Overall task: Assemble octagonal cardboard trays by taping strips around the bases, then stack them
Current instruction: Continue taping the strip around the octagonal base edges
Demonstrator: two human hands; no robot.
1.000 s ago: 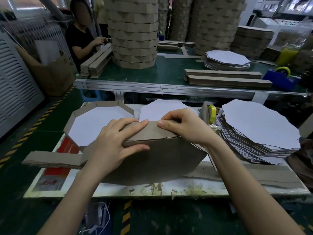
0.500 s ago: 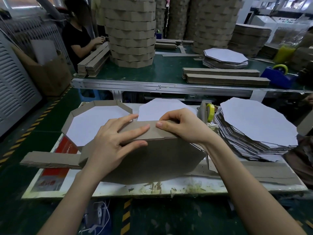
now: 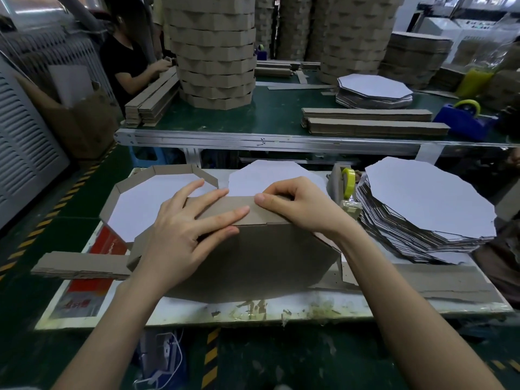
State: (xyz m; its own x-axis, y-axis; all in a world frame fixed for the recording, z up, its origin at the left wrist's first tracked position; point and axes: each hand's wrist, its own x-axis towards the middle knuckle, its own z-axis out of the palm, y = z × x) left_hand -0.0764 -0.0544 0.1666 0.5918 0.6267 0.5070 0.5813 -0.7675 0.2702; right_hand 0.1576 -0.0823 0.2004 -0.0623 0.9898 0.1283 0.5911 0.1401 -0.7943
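- Head view: an octagonal cardboard base [image 3: 259, 263] stands tilted on its edge on the white work board [image 3: 309, 308], brown underside facing the camera. A strip [image 3: 225, 209] is folded along its top side.
- The left hand [image 3: 180, 235] lies flat, fingers straight and spread, pressing the strip. The right hand [image 3: 298, 206] pinches the strip, thumb in front, fingers curled behind.
- Over the last second both hands have barely shifted, so this joint is probably still being pressed firm.

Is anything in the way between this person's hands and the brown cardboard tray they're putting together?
Nothing visible stands between them. Both hands touch it: the left hand presses flat on the strip along the upper edge of the tray, and the right hand pinches that strip's top edge beside it.
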